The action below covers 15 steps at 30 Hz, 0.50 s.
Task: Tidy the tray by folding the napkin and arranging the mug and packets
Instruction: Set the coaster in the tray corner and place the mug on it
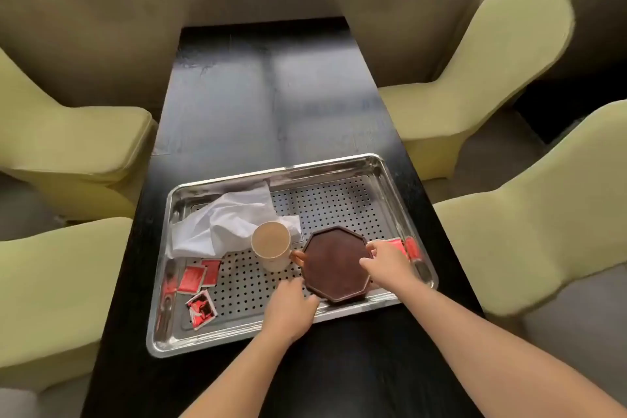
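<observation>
- Dark tabletop (271, 95) is seen running away toward a window, with pale green chairs (475, 85) set along both sides; a perforated steel tray (339, 166) lies at its near end and serves as the landmark below.
- Little of the task is judged to be done: the white napkin (224, 224) is left crumpled and unfolded in the far-left part of the tray.
- A mug (271, 245) is stood near the tray's middle, touching the napkin's near edge, its handle turned toward a dark octagonal coaster (334, 265) in the near-right part of the tray.
- Red packets (198, 276) are scattered in the near-left part of the tray, one lying askew near the rim; more red packets (402, 248) are partly hidden at the right side.
- Folding the napkin, gathering the packets and placing the mug are all judged to remain.
- The left hand (290, 310) is reached over the tray's near rim, fingers curled onto the coaster's near-left edge.
- The right hand (386, 263) is held at the coaster's right edge, thumb and fingers pinching its rim.
- Both forearms are extended from the near side; the coaster is judged to be about to be shifted.
</observation>
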Motion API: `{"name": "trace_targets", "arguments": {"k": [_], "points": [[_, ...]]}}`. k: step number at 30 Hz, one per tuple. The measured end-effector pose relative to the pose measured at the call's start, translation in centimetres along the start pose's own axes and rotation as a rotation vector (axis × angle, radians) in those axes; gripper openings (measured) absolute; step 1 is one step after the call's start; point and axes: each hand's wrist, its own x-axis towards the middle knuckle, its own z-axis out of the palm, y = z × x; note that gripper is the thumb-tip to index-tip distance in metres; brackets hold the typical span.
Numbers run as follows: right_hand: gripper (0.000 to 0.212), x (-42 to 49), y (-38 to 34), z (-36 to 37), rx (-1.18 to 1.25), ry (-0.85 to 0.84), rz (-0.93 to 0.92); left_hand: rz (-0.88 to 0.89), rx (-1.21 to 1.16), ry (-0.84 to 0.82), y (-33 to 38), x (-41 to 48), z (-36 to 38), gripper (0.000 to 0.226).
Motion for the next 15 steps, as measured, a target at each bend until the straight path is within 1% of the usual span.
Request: {"name": "trace_targets", "arguments": {"k": [3, 5, 9, 13, 15], "points": [[0.048, 1.4, 0.6, -0.5, -0.018, -0.020, 0.008, -0.044, -0.076, 0.006, 1.1, 0.9, 0.8, 0.036], [0.046, 2.2, 1.0, -0.6, -0.005, -0.049, 0.026, -0.092, -0.101, -0.008, 1.7, 1.4, 1.3, 0.033], [0.047, 3.2, 1.8, -0.5, 0.068, -0.080, 0.036, -0.160, -0.189, -0.011, 2.4, 2.1, 3.1, 0.042], [0.044, 4.0, 2.5, -0.2, 0.140, -0.086, 0.054, -0.232, -0.217, 0.020, 2.9, 2.4, 4.4, 0.061], [0.041, 4.7, 2.6, -0.2, 0.182, -0.084, 0.066, -0.255, -0.267, 0.036, 3.3, 2.6, 4.8, 0.066]]}}
